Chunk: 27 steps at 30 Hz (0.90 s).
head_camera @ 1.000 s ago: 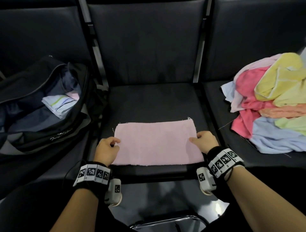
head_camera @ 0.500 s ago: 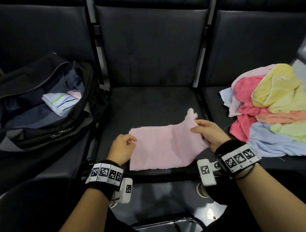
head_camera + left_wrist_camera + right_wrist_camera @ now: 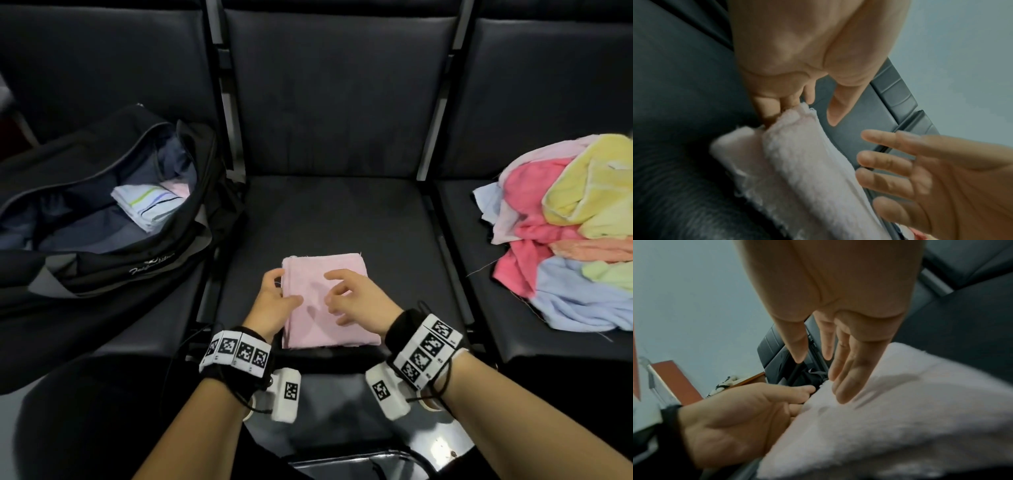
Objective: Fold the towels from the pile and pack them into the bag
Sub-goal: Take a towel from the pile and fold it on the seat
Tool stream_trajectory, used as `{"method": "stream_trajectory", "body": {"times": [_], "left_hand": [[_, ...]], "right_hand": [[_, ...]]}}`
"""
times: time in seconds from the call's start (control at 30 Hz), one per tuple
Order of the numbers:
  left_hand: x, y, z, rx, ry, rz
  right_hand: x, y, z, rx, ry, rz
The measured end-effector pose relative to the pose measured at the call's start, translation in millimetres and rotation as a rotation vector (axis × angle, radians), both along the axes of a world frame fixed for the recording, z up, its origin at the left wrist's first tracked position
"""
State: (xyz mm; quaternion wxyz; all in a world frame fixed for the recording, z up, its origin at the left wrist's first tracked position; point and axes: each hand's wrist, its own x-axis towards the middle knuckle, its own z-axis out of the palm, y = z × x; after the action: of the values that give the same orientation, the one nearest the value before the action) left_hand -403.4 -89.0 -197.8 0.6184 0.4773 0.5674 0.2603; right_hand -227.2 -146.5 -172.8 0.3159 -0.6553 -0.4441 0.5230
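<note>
A pale pink towel [image 3: 325,265] lies folded into a narrow rectangle near the front of the middle seat [image 3: 342,212]. My left hand [image 3: 278,291] is at its left edge, fingers [image 3: 777,108] touching the layered edge and the thumb lifted off the cloth. My right hand [image 3: 346,298] hovers just over the towel [image 3: 900,418] with straight, spread fingers [image 3: 844,386], holding nothing. The black bag [image 3: 137,267] stands unzipped on the left seat with a folded striped towel [image 3: 147,205] inside. The pile of towels [image 3: 565,222] sits on the right seat.
Dark padded seat backs rise behind all three seats, and metal bars [image 3: 431,137] divide them. The pile holds pink, yellow, orange, green and light blue towels in a loose heap. The seats' front edge runs just below my wrists.
My right hand carried the pink towel's right end over to the left, halving its width, then let go. My left hand released its pinch and now touches the edge.
</note>
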Motion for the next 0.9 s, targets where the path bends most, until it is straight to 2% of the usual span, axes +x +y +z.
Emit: {"method": "stream_trajectory", "body": {"times": [0.1, 0.23, 0.37, 0.53, 0.6, 0.67, 0.77, 0.9], "left_hand": [[1, -1, -3, 0.107, 0.148, -0.098], [0, 0, -10, 0.177, 0.245, -0.124], [0, 0, -12, 0.252, 0.361, -0.126], [1, -4, -8, 0.436, 0.537, -0.126], [4, -8, -4, 0.547, 0.596, -0.237], [12, -17, 2, 0.586, 0.626, -0.422], [22, -34, 2, 0.572, 0.811, -0.655], [26, -39, -1, 0.628, 0.939, -0.697]], "right_hand": [[17, -9, -5, 0.092, -0.161, 0.041], [26, -20, -12, 0.212, -0.339, 0.167], [24, -27, -22, 0.243, -0.494, 0.413], [17, -39, -37, 0.279, -0.853, 0.645], [13, -44, -40, 0.33, -0.96, 0.649], [9, -46, -43, 0.391, -1.02, 0.62], [11, -39, -44, 0.381, -0.958, 0.562], [22, -30, -30, 0.296, -0.615, 0.362]]}}
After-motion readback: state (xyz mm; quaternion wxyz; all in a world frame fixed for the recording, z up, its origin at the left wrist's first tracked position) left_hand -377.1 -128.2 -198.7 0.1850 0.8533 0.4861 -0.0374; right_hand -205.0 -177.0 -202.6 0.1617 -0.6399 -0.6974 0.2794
